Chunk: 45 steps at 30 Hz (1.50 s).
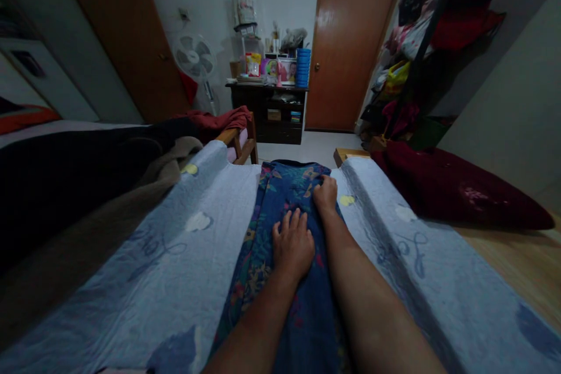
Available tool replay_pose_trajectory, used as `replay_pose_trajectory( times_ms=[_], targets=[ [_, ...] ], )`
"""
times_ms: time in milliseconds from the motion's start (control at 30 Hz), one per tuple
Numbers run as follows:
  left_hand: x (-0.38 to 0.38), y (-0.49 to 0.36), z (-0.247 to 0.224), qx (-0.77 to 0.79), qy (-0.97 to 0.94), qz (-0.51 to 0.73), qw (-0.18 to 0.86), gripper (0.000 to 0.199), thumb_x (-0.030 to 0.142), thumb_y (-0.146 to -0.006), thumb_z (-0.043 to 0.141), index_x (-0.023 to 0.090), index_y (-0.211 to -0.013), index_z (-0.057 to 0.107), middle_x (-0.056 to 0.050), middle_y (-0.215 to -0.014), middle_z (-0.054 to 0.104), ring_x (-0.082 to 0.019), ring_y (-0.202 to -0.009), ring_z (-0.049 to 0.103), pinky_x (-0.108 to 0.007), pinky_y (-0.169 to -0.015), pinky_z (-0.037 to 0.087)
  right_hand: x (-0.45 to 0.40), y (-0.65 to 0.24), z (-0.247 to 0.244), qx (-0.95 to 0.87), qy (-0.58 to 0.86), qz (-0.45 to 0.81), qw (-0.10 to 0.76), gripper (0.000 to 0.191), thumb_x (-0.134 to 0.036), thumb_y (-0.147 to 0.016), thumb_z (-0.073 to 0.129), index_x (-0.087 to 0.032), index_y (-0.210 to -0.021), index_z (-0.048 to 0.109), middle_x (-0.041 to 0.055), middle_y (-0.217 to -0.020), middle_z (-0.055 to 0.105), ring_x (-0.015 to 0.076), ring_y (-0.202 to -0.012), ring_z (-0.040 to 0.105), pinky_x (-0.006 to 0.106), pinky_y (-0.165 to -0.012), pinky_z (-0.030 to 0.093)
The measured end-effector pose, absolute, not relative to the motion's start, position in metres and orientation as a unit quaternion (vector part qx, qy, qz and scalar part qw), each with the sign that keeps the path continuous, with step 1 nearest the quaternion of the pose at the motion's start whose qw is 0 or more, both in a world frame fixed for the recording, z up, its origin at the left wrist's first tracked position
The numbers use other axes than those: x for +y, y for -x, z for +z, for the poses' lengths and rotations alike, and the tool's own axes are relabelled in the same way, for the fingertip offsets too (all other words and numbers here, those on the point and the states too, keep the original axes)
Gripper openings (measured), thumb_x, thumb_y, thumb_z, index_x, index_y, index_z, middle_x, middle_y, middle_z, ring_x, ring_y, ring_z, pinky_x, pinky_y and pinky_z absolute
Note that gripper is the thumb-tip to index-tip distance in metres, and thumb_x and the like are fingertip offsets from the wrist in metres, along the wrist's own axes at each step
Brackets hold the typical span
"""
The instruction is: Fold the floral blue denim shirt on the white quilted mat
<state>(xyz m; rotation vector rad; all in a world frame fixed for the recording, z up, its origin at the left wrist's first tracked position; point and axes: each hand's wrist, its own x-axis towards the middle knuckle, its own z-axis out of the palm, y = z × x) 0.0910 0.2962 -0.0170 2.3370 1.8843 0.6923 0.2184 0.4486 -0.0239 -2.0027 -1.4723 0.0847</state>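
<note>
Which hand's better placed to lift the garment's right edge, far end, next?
Right, likely: the right hand is at that edge of the floral garment, while the left hand lies flat nearer the middle.

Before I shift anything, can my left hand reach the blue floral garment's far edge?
Likely yes: your left hand rests on the garment, with only cloth before its far edge; your right hand sits to one side.

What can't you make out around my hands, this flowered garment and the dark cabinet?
In the head view:
Flowered garment: near end cut off by the bottom edge.
Fabric under the left hand: covered by its palm.
Grip of the right hand: its back hides the curled fingertips.
Brown box inside the dark cabinet: any writing too small, dim.
</note>
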Motion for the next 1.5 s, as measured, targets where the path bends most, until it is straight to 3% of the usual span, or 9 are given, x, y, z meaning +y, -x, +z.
replay_pose_trajectory(
  times_ms=[133,333,633,833,1033,1133,1333,1500],
  targets=[
    [0.296,-0.091,-0.016,0.615,-0.757,0.219,0.029,0.045,0.026,-0.092,0.044,0.024,-0.136,0.052,-0.004,-0.148,0.047,-0.026,-0.137,0.038,-0.051,-0.109,0.032,0.454,-0.225,-0.023,-0.509,0.785,0.036,0.351,0.047,-0.011,-0.082,0.043,-0.01,-0.128,0.052,0.0149,-0.124,0.062,0.025,-0.116,0.053,0.033,-0.099,0.037],
    [0.296,-0.091,-0.016,0.615,-0.756,0.221,0.034,0.045,0.025,-0.091,0.045,0.024,-0.136,0.052,-0.005,-0.148,0.047,-0.026,-0.137,0.038,-0.052,-0.109,0.032,0.462,-0.23,-0.017,-0.478,0.807,0.075,0.337,0.03,-0.02,-0.085,0.046,-0.018,-0.112,0.059,0.0095,-0.103,0.069,0.0247,-0.098,0.061,0.033,-0.086,0.042],
    [0.296,-0.092,-0.017,0.613,-0.755,0.229,0.04,0.045,0.025,-0.092,0.044,0.023,-0.136,0.052,-0.004,-0.149,0.046,-0.026,-0.137,0.038,-0.054,-0.109,0.032,0.474,-0.234,-0.021,-0.537,0.784,0.079,0.299,0.041,-0.016,-0.086,0.043,-0.024,-0.124,0.059,0.0056,-0.116,0.068,0.0219,-0.11,0.058,0.034,-0.095,0.041],
    [0.294,-0.091,-0.016,0.613,-0.755,0.227,0.041,0.044,0.026,-0.092,0.044,0.023,-0.136,0.051,-0.003,-0.149,0.046,-0.026,-0.136,0.038,-0.054,-0.11,0.032,0.486,-0.247,-0.021,-0.568,0.769,0.085,0.278,0.041,-0.024,-0.092,0.038,-0.022,-0.126,0.06,0.0086,-0.123,0.065,0.0231,-0.114,0.057,0.033,-0.097,0.042],
    [0.294,-0.091,-0.014,0.613,-0.756,0.228,0.038,0.044,0.027,-0.092,0.045,0.023,-0.135,0.052,-0.005,-0.148,0.047,-0.027,-0.137,0.037,-0.054,-0.11,0.032,0.506,-0.278,-0.012,-0.612,0.751,0.101,0.228,0.046,-0.009,-0.086,0.039,-0.018,-0.124,0.064,0.0085,-0.12,0.068,0.0194,-0.11,0.06,0.025,-0.09,0.043],
    [0.294,-0.092,-0.013,0.614,-0.755,0.228,0.04,0.044,0.027,-0.092,0.045,0.023,-0.135,0.052,-0.005,-0.148,0.047,-0.027,-0.136,0.038,-0.054,-0.11,0.032,0.513,-0.288,-0.007,-0.633,0.743,0.111,0.189,0.042,-0.01,-0.086,0.044,-0.018,-0.12,0.067,0.0096,-0.117,0.069,0.0198,-0.106,0.062,0.023,-0.085,0.043],
    [0.294,-0.091,-0.013,0.612,-0.756,0.229,0.045,0.044,0.027,-0.093,0.043,0.024,-0.135,0.051,-0.004,-0.149,0.046,-0.026,-0.137,0.036,-0.054,-0.11,0.031,0.524,-0.291,0.003,-0.648,0.745,0.111,0.114,0.033,-0.021,-0.086,0.056,-0.011,-0.115,0.068,0.0168,-0.115,0.069,0.0248,-0.106,0.061,0.026,-0.085,0.042],
    [0.294,-0.092,-0.013,0.615,-0.754,0.225,0.049,0.045,0.027,-0.092,0.044,0.024,-0.136,0.052,-0.005,-0.149,0.045,-0.027,-0.137,0.036,-0.054,-0.11,0.031,0.522,-0.279,0.004,-0.62,0.775,0.073,0.098,0.038,-0.018,-0.093,0.042,-0.008,-0.125,0.059,0.0227,-0.124,0.062,0.0293,-0.114,0.059,0.036,-0.091,0.043]
  ],
)
